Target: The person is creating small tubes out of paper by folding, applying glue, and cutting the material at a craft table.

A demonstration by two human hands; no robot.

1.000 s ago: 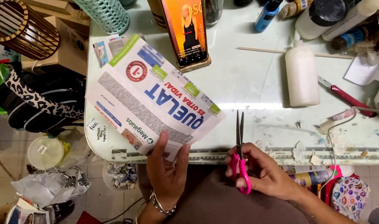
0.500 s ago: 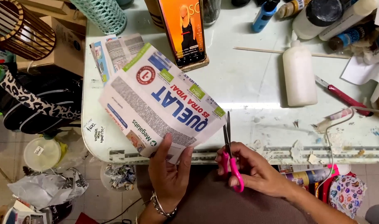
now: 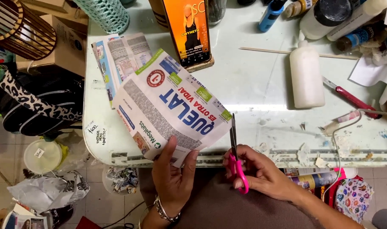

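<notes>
My left hand [image 3: 173, 174] has its fingers clamped on the near corner of the flattened printed carton [image 3: 170, 104], which lies out over the tabletop's [image 3: 261, 80] front edge. My right hand [image 3: 261, 174] is just beside it, fingers closed through the pink-handled scissors [image 3: 235, 157]. The blades look together, pointing away from me, long axis roughly square to that edge. The carton's right edge sits just left of the blades; the right hand is nearer to it.
</notes>
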